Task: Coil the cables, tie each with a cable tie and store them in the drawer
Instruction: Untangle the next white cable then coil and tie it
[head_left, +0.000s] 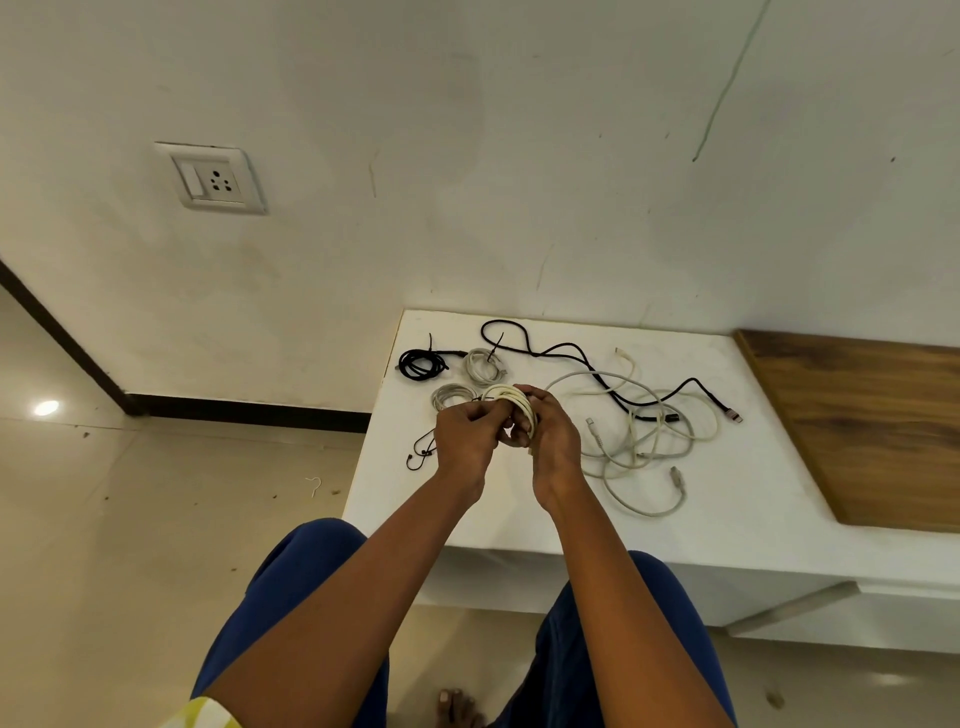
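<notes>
Legs: two, in blue trousers (311, 587), nearest the camera; one bare foot (457, 706) on the tiled floor (130, 545).
Left hand (465, 439): fingers curled, pinching at the near side of the cream cable coil (511, 400), held above the white desk (519, 514).
Right hand (550, 434): fingers curled round the same coil, loops passing over the fingers.
Black cable ties, loose: at least one thin black piece (422, 451) on the desk just left of the left hand; exact count cannot be told.
Finished coils: three, beyond the hands; grey coil (451, 397) nearest, white coil (483, 366) behind it, black coil (420, 362) at far left, the last two with a black tie end sticking up.
Uncoiled cables: tangle of white cables (649, 441) to the right, count unclear; one long black cable (571, 356) crossing it.
Wooden panel (862, 431): one, right of the desk.
Drawer handle (789, 608): one, under the desk edge.
Wall socket (213, 179): one, with switch.
Writing, brands: none legible.
</notes>
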